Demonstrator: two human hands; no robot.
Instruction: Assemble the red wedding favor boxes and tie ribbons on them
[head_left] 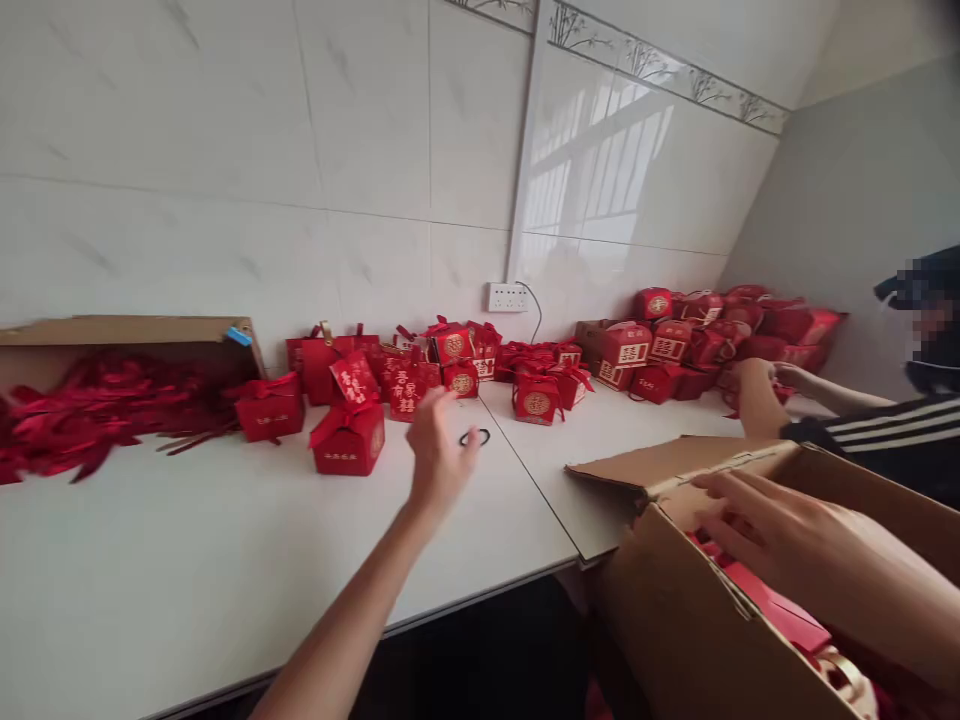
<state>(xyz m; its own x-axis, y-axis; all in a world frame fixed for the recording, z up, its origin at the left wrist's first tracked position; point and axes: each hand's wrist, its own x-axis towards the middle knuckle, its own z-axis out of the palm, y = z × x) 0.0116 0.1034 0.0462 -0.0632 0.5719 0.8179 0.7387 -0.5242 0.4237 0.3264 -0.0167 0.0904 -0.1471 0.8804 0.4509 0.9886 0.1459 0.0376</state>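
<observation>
My left hand (pixel 436 455) is raised over the white table, its thumb apart from its bent fingers and nothing held between them. A small black ring (pixel 474 437) lies on the table, just right of that hand. Left of it stands a red gift box (pixel 349 440) with a ribbon bow and gold lettering. At the lower right, my right hand (pixel 787 530) reaches over an open cardboard carton (pixel 667 590), fingers stretched out near its inner wall. Below this hand, red gift boxes (pixel 776 605) show inside the carton, partly hidden by my forearm.
Several red gift boxes (pixel 536 398) line the wall. More are piled (pixel 667 345) at the back right, where a co-worker's hands (pixel 757 395) handle something red. Red ribbons (pixel 112 405) spill from a cardboard box (pixel 127 330) at left. A power strip (pixel 508 297) is on the wall.
</observation>
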